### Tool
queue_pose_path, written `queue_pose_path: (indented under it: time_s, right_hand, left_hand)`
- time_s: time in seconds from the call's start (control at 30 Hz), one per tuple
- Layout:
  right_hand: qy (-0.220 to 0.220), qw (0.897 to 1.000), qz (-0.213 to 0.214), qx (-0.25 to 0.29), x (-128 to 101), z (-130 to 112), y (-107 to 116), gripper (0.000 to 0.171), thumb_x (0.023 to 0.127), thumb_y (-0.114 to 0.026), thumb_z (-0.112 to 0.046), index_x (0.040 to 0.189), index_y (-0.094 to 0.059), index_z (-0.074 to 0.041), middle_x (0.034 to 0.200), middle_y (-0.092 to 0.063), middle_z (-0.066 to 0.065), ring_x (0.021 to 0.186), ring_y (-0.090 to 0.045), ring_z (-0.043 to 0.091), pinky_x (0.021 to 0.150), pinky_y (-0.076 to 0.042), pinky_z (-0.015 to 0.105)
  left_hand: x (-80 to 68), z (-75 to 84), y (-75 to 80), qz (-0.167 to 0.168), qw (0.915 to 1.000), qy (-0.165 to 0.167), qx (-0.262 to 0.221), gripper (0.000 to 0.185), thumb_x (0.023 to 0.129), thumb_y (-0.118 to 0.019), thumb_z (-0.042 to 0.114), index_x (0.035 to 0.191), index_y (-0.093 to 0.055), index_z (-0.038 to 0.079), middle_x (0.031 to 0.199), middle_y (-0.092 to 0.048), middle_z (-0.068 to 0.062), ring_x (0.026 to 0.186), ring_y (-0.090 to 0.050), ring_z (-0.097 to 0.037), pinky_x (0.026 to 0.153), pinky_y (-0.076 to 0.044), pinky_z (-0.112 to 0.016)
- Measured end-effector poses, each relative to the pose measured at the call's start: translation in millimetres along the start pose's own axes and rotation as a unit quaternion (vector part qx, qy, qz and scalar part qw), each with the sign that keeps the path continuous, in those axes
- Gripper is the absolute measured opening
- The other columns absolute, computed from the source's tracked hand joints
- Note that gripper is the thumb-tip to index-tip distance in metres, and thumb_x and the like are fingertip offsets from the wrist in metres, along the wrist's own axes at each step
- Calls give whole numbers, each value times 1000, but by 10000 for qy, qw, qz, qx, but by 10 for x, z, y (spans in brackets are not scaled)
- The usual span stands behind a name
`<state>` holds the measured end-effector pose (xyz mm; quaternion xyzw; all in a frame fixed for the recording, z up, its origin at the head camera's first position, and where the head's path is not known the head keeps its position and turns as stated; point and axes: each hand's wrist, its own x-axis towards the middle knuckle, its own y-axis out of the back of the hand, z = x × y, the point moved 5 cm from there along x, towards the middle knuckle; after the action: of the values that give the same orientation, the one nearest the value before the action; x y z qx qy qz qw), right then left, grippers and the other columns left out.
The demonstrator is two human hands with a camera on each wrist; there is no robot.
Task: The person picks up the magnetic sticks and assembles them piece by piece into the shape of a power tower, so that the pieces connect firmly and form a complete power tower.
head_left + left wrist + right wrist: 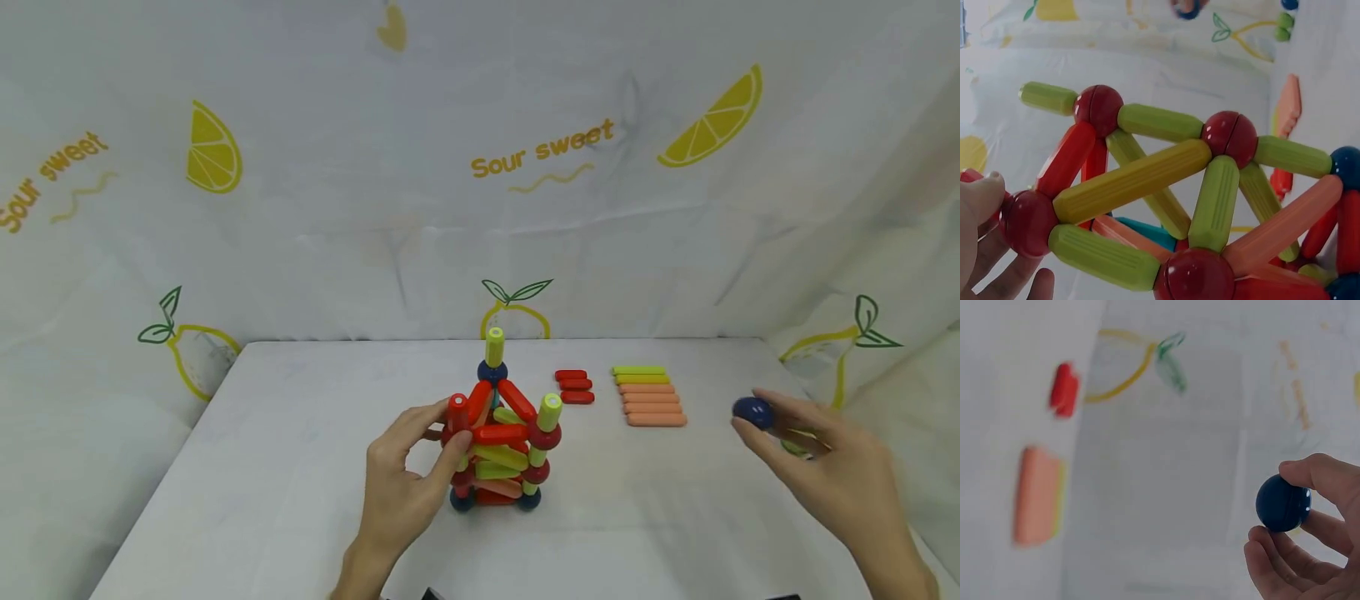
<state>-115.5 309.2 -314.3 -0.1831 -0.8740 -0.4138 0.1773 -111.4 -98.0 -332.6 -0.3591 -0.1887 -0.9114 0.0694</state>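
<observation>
A tower of magnetic rods and balls (501, 435) stands mid-table, in red, yellow, green and salmon with dark red and blue balls. My left hand (405, 475) grips its upper left corner, thumb and fingers around a dark red ball (1029, 224) and the short red rod (458, 410) upright on it. Short green rods point up from the tower's back ball and its right one (545, 435). Off to the right, my right hand (832, 467) pinches a loose blue ball (1283, 503) between thumb and fingertips, raised over the table's right side.
Three red rods (576, 384) lie in a group behind and right of the tower. Beside them is a row of salmon rods (654, 408) with two yellow-green rods (639, 374) at its back. Green balls (1283, 26) show in the left wrist view. A lemon-printed cloth (420, 250) hangs behind the table.
</observation>
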Motion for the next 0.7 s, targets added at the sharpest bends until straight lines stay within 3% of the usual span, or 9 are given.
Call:
queue_pose_path:
  time_s: [0.03, 0.1, 0.17, 0.33, 0.4, 0.5, 0.7]
  right_hand:
    - [307, 9987, 43, 400, 16, -251, -20, 43, 76, -86, 1, 116, -73, 3, 90, -57, -42, 80, -56, -28, 72, -46, -3]
    - [979, 9910, -7, 916, 46, -764, -57, 50, 69, -86, 13, 116, -73, 1, 100, -65, -30, 87, -63, -19, 81, -49, 1]
    - [1638, 9765, -135, 1392, 45, -1241, -101, 56, 63, -86, 19, 114, -73, 0, 105, -69, -15, 91, -68, -7, 85, -53, 6]
    - [2745, 9425, -598, 1813, -33, -2078, -345, 49, 67, -89, 6, 112, -76, -10, 103, -72, -2, 90, -66, 3, 80, -53, 10]
    - [2928, 9349, -799, 1840, -78, -2273, -503, 44, 72, -89, -1, 113, -77, -12, 103, -72, -2, 86, -63, 3, 73, -51, 10]
    - [3073, 9246, -1070, 1981, -136, -2448, -725, 39, 77, -86, -3, 115, -77, -9, 105, -71, 0, 87, -64, 5, 72, -53, 14]
    - [2937, 9346, -1195, 1610, -128, -2568, -949, 35, 81, -86, -9, 115, -77, -5, 104, -68, 2, 90, -64, 10, 72, -54, 18]
  left_hand:
    - [1, 14, -5, 82, 9999, -60, 22, 38, 86, -79, 1, 122, -72, 9, 105, -78, -3, 93, -70, -15, 76, -60, -27]
    - [-2, 32, -16, 180, 9998, -69, 53, 36, 86, -79, 1, 121, -73, 8, 104, -78, -3, 93, -70, -15, 76, -60, -27]
    - [-5, 41, -24, 223, 9997, -99, 77, 34, 86, -78, 0, 119, -73, 7, 104, -78, -3, 93, -69, -15, 75, -59, -27]
    - [-7, 40, -23, 196, 9998, -49, 91, 33, 87, -78, 2, 119, -73, 7, 103, -78, -3, 92, -70, -15, 74, -59, -27]
    - [-6, 34, -18, 160, 9998, -21, 81, 33, 87, -78, 2, 119, -73, 7, 104, -78, -3, 93, -70, -15, 75, -59, -26]
    - [-2, 33, -7, 139, 9998, -138, 69, 33, 86, -77, -1, 119, -73, 5, 104, -78, -5, 93, -71, -16, 75, -59, -27]
    - [0, 35, 13, 185, 9993, -284, 125, 31, 85, -76, -5, 114, -74, 5, 101, -78, -5, 90, -71, -17, 74, -59, -27]
